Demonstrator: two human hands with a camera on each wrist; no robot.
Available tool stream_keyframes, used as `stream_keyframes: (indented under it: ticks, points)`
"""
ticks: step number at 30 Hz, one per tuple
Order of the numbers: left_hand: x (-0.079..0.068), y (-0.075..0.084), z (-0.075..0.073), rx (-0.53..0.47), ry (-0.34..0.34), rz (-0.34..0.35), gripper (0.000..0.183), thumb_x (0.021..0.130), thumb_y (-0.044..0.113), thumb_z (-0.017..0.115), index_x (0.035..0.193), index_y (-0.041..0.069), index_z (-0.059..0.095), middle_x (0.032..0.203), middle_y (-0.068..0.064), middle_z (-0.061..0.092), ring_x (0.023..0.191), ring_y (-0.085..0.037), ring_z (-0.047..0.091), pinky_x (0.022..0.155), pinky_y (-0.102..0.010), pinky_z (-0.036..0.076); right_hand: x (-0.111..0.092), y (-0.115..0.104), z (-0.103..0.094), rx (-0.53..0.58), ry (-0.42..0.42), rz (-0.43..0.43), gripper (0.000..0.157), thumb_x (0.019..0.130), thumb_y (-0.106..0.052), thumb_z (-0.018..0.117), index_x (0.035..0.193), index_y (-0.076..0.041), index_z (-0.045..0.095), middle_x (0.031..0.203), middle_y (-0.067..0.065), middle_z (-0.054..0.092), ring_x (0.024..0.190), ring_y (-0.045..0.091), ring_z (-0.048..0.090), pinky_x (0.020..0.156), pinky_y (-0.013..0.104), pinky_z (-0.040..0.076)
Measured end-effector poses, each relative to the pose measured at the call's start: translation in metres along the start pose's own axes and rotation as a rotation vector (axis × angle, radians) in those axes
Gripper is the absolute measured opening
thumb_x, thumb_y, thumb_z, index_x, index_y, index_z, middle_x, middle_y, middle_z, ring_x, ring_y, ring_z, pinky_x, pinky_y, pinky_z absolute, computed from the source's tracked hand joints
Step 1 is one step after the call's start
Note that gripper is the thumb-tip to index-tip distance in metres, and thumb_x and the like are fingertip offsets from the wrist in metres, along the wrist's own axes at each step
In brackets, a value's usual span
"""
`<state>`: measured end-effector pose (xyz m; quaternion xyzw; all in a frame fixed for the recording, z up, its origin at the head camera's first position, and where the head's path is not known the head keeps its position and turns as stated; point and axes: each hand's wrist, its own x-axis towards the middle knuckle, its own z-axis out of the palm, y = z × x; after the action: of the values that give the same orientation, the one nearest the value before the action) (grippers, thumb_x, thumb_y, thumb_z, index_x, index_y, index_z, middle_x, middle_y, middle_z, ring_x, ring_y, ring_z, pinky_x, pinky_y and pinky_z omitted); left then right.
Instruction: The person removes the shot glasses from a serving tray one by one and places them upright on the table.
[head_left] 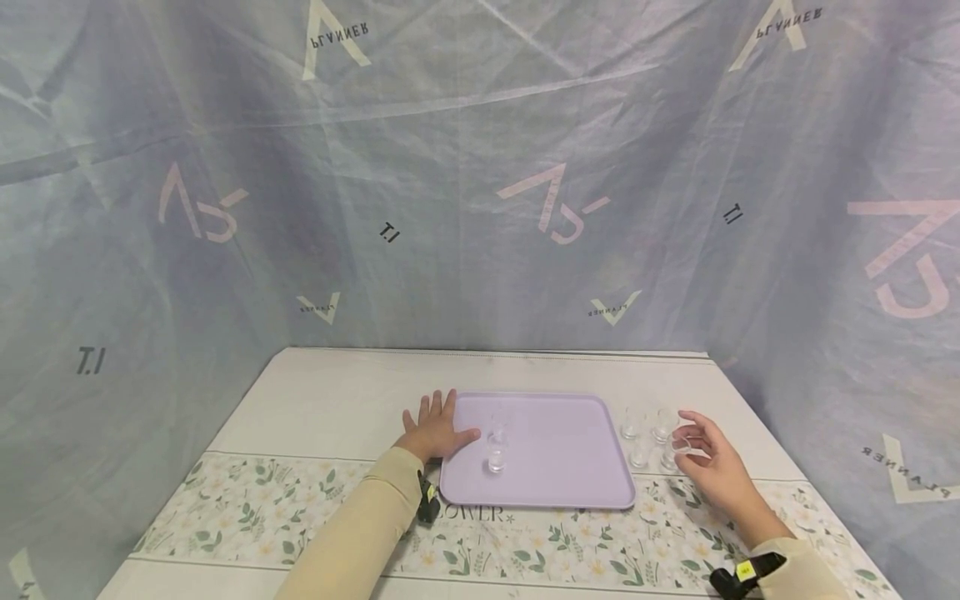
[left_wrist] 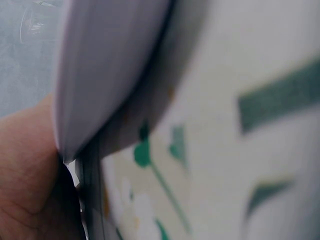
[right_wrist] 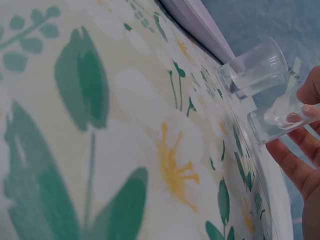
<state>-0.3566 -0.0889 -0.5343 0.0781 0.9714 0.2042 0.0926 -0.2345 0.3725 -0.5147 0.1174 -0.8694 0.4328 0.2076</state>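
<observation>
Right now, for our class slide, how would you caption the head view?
Left hand at the edge of a purple tray, right hand gripping a clear cup to the tray's right.

In the left wrist view, the left hand (left_wrist: 25,170) is cut off by the edge and the cloth (left_wrist: 225,165) beside it blurs; the right hand (right_wrist: 306,172), cut off in its own wrist view, covers part of the glass (right_wrist: 272,122) it grips.

1. White surface (head_left: 360,408) w/ floral band (head_left: 247,508) running L–R.
2. Laid flat approx. ctr.: rect. purple tray (head_left: 558,450), nr. edge over band.
3. Set just R of tray: grp. of small clear cups (head_left: 632,427).
</observation>
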Motion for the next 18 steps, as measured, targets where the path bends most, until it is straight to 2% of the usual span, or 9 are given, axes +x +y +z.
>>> stream_keyframes:
  ticks: [11,18]
  points:
    - [-0.001,0.002,-0.002,0.004,0.000,0.001,0.106,0.090,0.072,0.054,0.164,0.016,0.004,0.169,-0.017,-0.003,0.154,-0.039,-0.009,0.115,-0.069,-0.010,-0.002,0.001,0.000,-0.062,0.000,0.026,0.069,0.084,0.015,0.064,0.148,-0.001,0.040,0.113,0.017,0.060,0.098,-0.003,0.058,0.080,0.009,0.047]
    - [-0.014,0.010,-0.014,0.010,-0.003,0.013,0.104,0.092,0.069,0.055,0.164,0.010,0.009,0.168,-0.021,0.003,0.154,-0.042,-0.003,0.116,-0.069,-0.006,-0.001,0.004,0.001,-0.069,0.003,0.032,0.068,0.086,0.014,0.064,0.148,0.000,0.039,0.114,0.018,0.059,0.098,-0.007,0.056,0.080,0.008,0.046]
